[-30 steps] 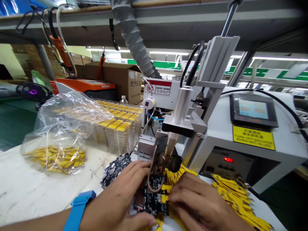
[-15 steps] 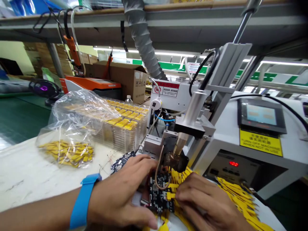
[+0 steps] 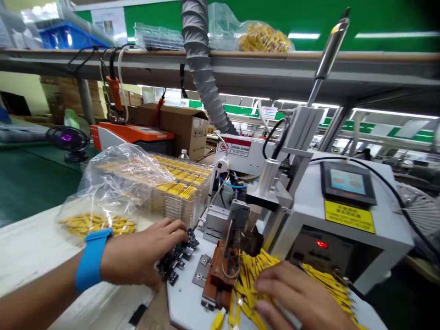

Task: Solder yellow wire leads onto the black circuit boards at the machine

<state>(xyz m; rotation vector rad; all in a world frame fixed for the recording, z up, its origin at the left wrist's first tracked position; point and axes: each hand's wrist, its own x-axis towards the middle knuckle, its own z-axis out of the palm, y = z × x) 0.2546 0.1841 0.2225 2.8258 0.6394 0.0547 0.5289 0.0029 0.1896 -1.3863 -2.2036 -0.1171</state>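
Black circuit boards (image 3: 178, 256) lie under curled left hand (image 3: 144, 247), open right hand (image 3: 295, 295) on yellow leads (image 3: 252, 284).

circuit boards (image 3: 177, 256) left of the fixture (image 3: 216, 282), leads (image 3: 252, 284) right of it

Bench: a white work bench (image 3: 27, 268)
On it: a clear bag of yellow bits (image 3: 98, 220), clear trays of yellow bits (image 3: 182, 201), a pile of yellow strips (image 3: 254, 284), a big white machine (image 3: 347, 220)
Shelf: a long gray shelf (image 3: 275, 64)
On it: a full clear bag (image 3: 263, 39)
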